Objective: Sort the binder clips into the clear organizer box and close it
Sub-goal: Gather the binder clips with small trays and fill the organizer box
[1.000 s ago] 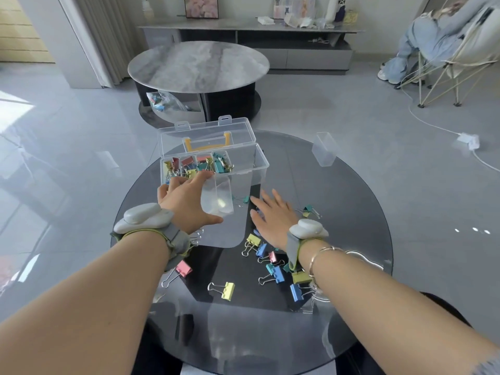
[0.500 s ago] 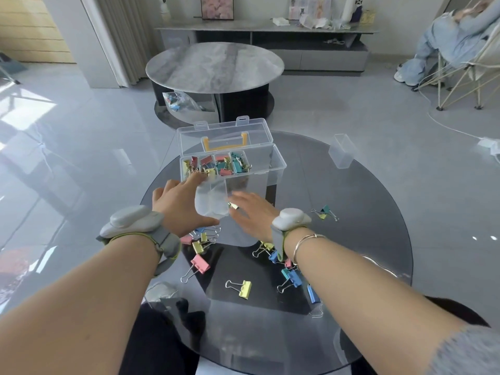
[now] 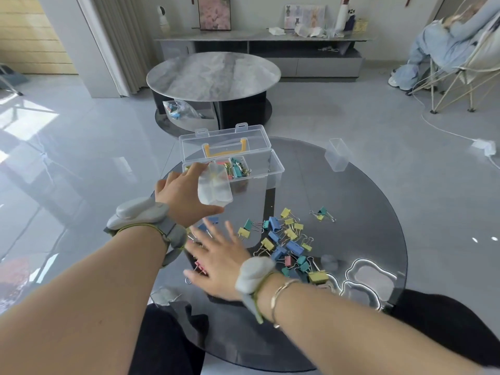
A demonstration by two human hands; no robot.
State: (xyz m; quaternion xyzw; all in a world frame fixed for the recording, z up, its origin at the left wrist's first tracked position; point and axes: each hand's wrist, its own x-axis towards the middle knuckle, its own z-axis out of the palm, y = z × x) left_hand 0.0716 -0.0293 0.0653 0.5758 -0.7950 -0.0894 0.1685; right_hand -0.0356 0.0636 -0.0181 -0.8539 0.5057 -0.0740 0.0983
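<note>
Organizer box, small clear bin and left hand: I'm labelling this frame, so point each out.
organizer box (image 3: 276, 169), head view, right rim.
small clear bin (image 3: 215, 189), head view, side wall.
left hand (image 3: 184, 196), head view, back of hand.

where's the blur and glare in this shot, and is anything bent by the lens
Head view: the right hand is motion-smeared at its fingertips, while the left hand and its clear insert cup look softer too; bright window glare streaks the floor at left and the glass table; wide-angle distortion stretches both forearms near the frame's bottom.
</note>
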